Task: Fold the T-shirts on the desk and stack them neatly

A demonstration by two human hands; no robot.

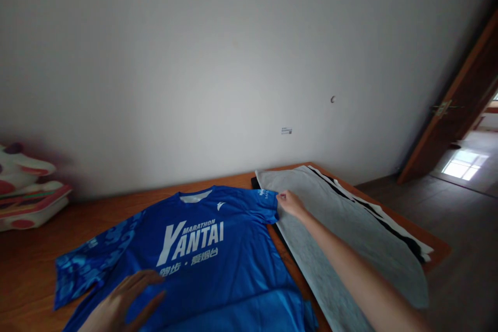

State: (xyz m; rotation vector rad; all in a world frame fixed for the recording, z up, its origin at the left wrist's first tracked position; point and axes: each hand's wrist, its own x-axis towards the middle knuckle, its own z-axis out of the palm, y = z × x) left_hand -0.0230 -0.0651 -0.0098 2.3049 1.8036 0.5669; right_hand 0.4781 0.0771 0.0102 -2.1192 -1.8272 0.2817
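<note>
A blue T-shirt (218, 270) with white "Yantai Marathon" lettering lies spread on the wooden table (35, 249), its collar toward the wall and its lower part near the bottom edge of the view. My right hand (290, 203) pinches the end of the sleeve on the right, beside the stacked grey cloth. Over the lower left of the shirt is my left hand (128, 298), fingers apart and holding nothing; whether it touches the fabric is unclear.
A pile of flat garments, grey on top (342, 228) with black and white edges, lies on the table's right. A white and red toy-like object (31, 202) stands at far left. Behind the table rises a pale wall (194, 62); a brown door (447, 109) is at right.
</note>
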